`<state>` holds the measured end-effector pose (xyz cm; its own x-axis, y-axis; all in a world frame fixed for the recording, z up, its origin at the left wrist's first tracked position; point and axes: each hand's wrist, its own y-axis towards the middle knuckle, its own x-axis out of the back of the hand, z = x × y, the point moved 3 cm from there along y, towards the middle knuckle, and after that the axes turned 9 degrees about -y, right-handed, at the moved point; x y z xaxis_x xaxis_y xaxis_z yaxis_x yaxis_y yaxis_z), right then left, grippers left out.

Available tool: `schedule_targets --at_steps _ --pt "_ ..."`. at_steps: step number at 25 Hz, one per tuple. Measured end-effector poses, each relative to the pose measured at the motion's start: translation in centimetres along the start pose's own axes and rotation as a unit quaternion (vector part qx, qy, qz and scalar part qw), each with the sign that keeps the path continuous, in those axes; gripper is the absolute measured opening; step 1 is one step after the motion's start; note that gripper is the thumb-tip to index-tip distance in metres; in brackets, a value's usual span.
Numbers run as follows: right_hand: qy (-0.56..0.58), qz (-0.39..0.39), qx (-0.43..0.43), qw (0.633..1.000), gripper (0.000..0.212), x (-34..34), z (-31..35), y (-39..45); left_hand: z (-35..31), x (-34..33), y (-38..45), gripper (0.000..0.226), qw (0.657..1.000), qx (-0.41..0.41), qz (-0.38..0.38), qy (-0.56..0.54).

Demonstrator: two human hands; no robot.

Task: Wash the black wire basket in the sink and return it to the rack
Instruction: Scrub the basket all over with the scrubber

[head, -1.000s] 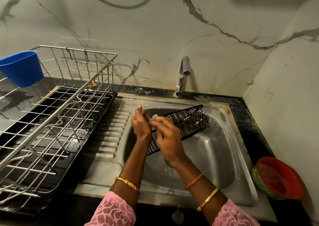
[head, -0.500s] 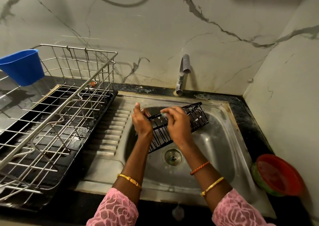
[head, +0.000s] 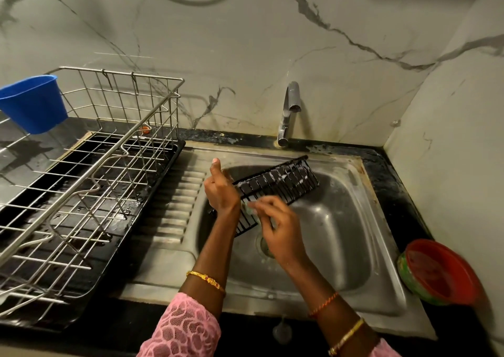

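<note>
Over the sink (head: 362,250), the right hand (head: 281,231) pinches a pale scrubber (head: 249,209) against the black wire basket (head: 278,184). The left hand (head: 219,190) grips the basket's near end, holding it tilted. Farther left, the rack (head: 90,171) stands on the desk (head: 392,193).

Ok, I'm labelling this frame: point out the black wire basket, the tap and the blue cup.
black wire basket (head: 283,183), head view, soapy side grid.
tap (head: 292,97), head view, curved spout.
blue cup (head: 34,105), head view, outer wall.

The left hand (head: 221,193) grips the near end of the black wire basket (head: 281,184), held tilted over the sink (head: 354,234). The right hand (head: 281,234), just beside it, presses a pale scrubber (head: 249,206) against the wires.
</note>
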<state>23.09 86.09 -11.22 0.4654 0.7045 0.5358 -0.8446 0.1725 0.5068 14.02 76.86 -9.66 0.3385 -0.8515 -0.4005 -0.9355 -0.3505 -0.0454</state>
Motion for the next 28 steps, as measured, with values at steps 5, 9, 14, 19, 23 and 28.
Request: schedule_targets --at_steps 5,9,14,19,23,28 --pt "0.007 -0.022 -0.025 0.999 0.015 -0.2 0.2 2.1 0.2 -0.4 -0.1 0.049 0.999 0.018 -0.033 0.018" --pt "0.016 -0.03 -0.057 0.998 0.011 -0.8 1.1 5.3 0.4 -0.9 -0.2 0.048 0.999 0.02 -0.025 0.004" --pt "0.033 -0.007 -0.091 0.995 0.017 0.6 -1.2 1.2 0.5 -0.8 0.5 0.038 0.995 0.036 -0.08 0.05" --pt "0.063 -0.063 -0.157 0.984 0.02 2.0 -3.1 1.2 0.6 -0.3 0.4 0.04 0.992 0.046 -0.076 0.084" --pt "0.015 -0.04 -0.07 0.997 0.016 0.2 -0.5 5.9 0.2 -0.7 -0.6 0.041 0.99 0.054 -0.063 0.112" --pt "-0.038 -0.045 -0.008 0.998 0.018 0.0 -1.3 1.5 0.2 -0.3 -0.5 0.041 0.989 0.063 -0.065 0.116"
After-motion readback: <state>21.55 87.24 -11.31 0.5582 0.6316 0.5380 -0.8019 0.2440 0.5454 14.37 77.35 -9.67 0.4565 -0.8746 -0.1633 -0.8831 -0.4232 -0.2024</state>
